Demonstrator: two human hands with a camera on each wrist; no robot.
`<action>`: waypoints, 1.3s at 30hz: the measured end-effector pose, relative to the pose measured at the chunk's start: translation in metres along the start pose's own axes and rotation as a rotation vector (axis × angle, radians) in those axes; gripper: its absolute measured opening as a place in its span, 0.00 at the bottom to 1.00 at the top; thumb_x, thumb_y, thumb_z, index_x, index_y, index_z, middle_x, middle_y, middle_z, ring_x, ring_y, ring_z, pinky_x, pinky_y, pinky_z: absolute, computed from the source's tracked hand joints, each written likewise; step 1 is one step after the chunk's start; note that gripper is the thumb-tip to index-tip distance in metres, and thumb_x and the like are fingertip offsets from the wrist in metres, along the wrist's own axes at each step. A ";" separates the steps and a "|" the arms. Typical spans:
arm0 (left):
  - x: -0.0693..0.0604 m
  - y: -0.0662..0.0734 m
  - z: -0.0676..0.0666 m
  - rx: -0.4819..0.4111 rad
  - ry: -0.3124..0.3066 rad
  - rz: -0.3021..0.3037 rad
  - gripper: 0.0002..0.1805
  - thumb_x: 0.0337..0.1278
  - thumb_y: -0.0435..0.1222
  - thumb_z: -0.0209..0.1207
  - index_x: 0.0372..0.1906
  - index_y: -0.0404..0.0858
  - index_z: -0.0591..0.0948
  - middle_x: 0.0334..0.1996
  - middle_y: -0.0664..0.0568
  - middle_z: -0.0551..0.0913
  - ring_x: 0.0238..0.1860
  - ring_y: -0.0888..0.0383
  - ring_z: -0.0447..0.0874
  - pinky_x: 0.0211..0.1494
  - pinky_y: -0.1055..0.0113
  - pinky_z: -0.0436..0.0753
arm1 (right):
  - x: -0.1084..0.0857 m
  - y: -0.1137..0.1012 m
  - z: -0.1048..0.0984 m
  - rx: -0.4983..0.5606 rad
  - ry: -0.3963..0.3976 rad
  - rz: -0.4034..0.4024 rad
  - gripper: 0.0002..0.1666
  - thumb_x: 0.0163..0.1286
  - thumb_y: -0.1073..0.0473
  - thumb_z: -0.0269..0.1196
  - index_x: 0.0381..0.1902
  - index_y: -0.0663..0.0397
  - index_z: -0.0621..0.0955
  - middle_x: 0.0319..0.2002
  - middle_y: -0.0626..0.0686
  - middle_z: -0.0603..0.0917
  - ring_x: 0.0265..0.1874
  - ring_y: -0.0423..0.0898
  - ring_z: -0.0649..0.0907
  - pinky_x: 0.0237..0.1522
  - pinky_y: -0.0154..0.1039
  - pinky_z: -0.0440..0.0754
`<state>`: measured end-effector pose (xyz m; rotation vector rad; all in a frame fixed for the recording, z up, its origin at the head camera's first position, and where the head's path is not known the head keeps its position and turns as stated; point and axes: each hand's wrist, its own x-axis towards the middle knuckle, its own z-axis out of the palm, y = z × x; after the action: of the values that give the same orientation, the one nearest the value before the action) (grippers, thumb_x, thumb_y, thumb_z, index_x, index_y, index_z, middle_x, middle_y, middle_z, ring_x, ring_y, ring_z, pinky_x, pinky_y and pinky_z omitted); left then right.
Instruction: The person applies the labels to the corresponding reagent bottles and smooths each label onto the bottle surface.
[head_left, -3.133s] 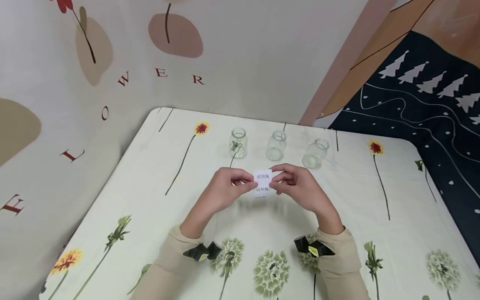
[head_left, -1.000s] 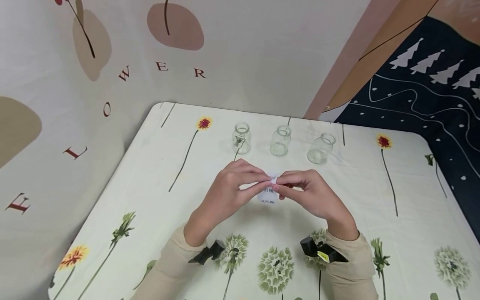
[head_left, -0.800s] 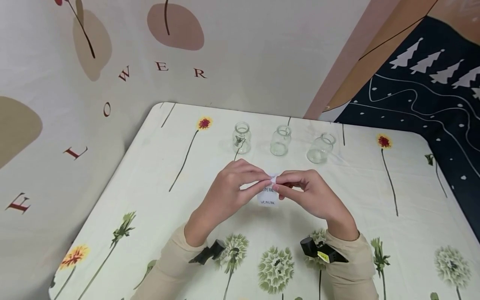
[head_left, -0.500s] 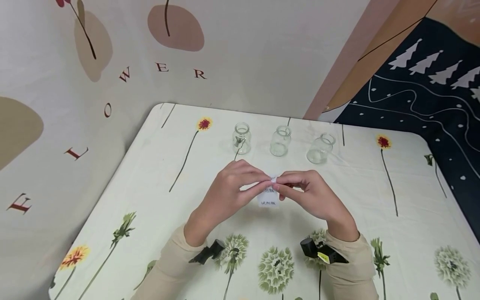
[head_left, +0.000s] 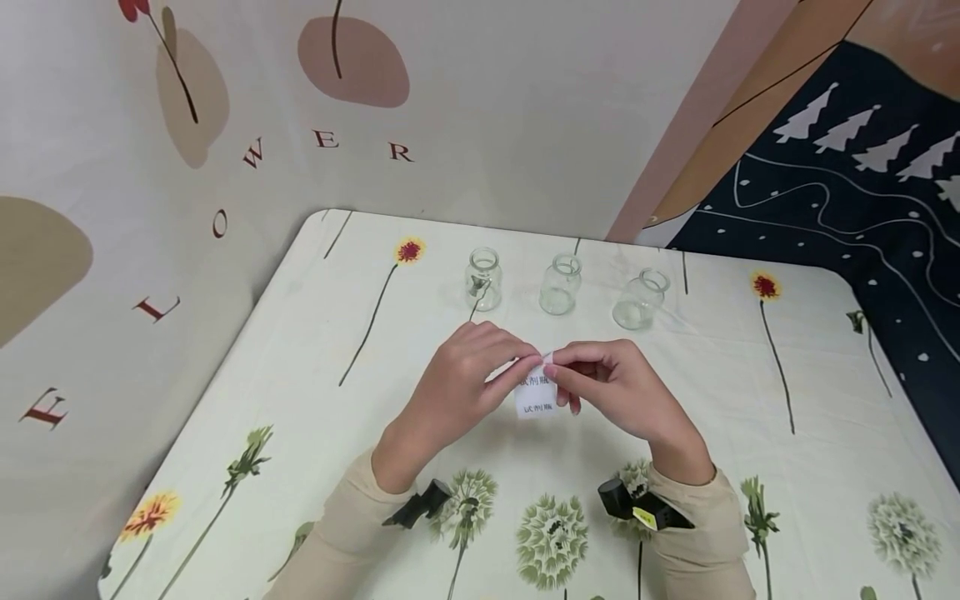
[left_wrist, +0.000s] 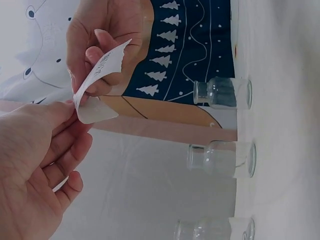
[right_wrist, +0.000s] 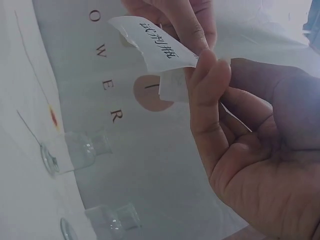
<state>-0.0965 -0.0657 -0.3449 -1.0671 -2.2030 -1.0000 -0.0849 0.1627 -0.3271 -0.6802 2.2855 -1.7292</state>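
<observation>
In the head view's centre, left hand and right hand each pinch with thumb and finger the top of a printed white label. At upper left, the left wrist view shows it bent into two flaps, unclear from the head. The head view has three glass bottles on the table, at upper centre; the right wrist view only two.

I count three glass jars. Hands: two, my left hand and my right hand. Paper label: one that I can make out; its layers I cannot count. Printed lines on it, head view: two. My sleeves: two. Black wrist devices: two. Wall letters: six. Dandelion heads printed on the cloth: four.
</observation>
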 end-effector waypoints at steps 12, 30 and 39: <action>0.003 -0.001 -0.004 0.169 0.176 0.192 0.04 0.53 0.33 0.76 0.35 0.41 0.91 0.30 0.56 0.89 0.32 0.58 0.83 0.40 0.62 0.76 | 0.002 0.004 0.002 0.085 0.008 -0.121 0.07 0.70 0.75 0.64 0.42 0.67 0.88 0.39 0.60 0.86 0.32 0.48 0.88 0.40 0.42 0.88; 0.004 0.000 -0.005 0.155 0.234 0.200 0.08 0.52 0.37 0.78 0.35 0.40 0.91 0.30 0.55 0.88 0.33 0.58 0.84 0.41 0.60 0.77 | 0.001 0.004 0.005 0.111 0.069 -0.249 0.11 0.67 0.78 0.65 0.47 0.70 0.87 0.43 0.56 0.88 0.37 0.48 0.88 0.45 0.39 0.87; 0.004 -0.001 -0.006 0.188 0.232 0.222 0.05 0.56 0.37 0.76 0.35 0.40 0.92 0.29 0.55 0.89 0.33 0.57 0.85 0.42 0.60 0.77 | 0.000 0.001 0.006 0.077 0.095 -0.275 0.11 0.67 0.78 0.66 0.45 0.69 0.88 0.40 0.61 0.88 0.37 0.47 0.88 0.43 0.36 0.86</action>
<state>-0.0987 -0.0688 -0.3391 -1.0272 -1.9020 -0.7617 -0.0830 0.1579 -0.3295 -0.9543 2.2597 -1.9986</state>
